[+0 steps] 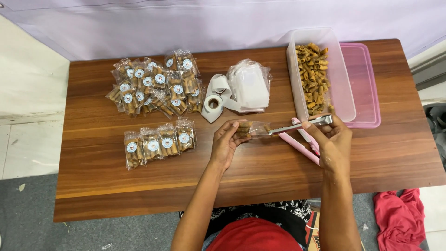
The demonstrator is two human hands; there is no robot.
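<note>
Far left of the grip, a loose pile of sealed snack packets (155,86) sits on the wooden table (260,172), each clear with a round white-and-blue sticker; the print is too small to make out. Below it, a neat row of four packets (159,143) lies side by side, stickers up, long axes running away from the person. Nearer the grip, a roll of white label tape (214,100) and a stack of empty clear bags (250,86) lie just beyond the left hand.

Left hand (226,142) pinches a small clear bag (251,128), fingers clenched on its closed end. The bag's long axis runs left-right, mouth facing right toward the tongs; brown rolled snacks show inside, count hard to tell.

Right hand (331,142) grasps metal tongs (299,125), tips pointing left into the bag mouth, long axis nearly horizontal. Tip contents are hidden by the plastic. Under the tongs, a pink tool (302,144) lies on the table, partly covered by the right hand.

Beyond the right hand, a clear plastic tub (344,88) holds brown rolled snacks (314,76) along its left side. A pink lid (367,88) lies under and right of it. Bottom right, a red cloth (399,216) lies on the floor.
</note>
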